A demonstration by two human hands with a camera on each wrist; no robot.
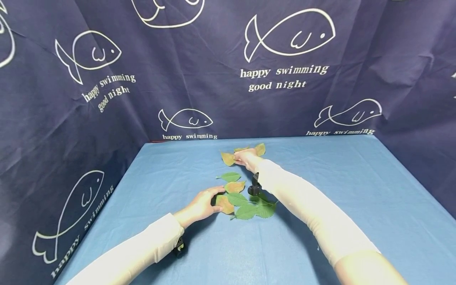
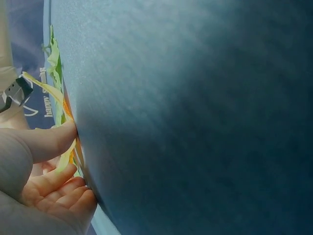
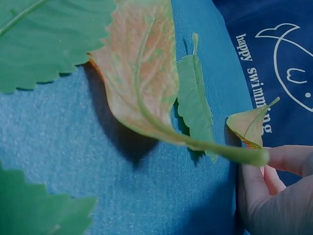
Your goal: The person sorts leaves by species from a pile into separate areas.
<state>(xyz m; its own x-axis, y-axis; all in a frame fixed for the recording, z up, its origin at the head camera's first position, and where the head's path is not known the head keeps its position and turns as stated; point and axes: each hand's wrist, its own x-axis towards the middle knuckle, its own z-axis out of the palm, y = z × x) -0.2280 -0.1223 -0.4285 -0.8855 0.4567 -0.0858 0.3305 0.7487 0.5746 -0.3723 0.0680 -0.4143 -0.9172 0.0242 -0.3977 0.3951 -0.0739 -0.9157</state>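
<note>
My left hand (image 1: 201, 204) is low at the left side of a loose cluster of leaves. Its thumb and index finger are spread apart at the edge of an orange-yellow leaf (image 1: 225, 204), and the index tip reaches a second yellowish leaf (image 1: 235, 187). In the left wrist view, the other fingers (image 2: 63, 191) bend loosely by the cloth. Farther back, my right hand (image 1: 246, 156) pinches the edge of a yellow leaf (image 1: 227, 159), which also shows in the right wrist view (image 3: 248, 125). Two more yellow leaves, one at right (image 1: 260, 149), lie around that hand, one partly hidden.
Several green leaves, among them one in front (image 1: 246, 211) and one at the right (image 1: 265, 209), overlap near the middle of the blue cloth (image 1: 320, 166). Another green leaf (image 1: 230, 177) lies farther back. Dark fabric with fish drawings (image 1: 290, 35) hangs around the table.
</note>
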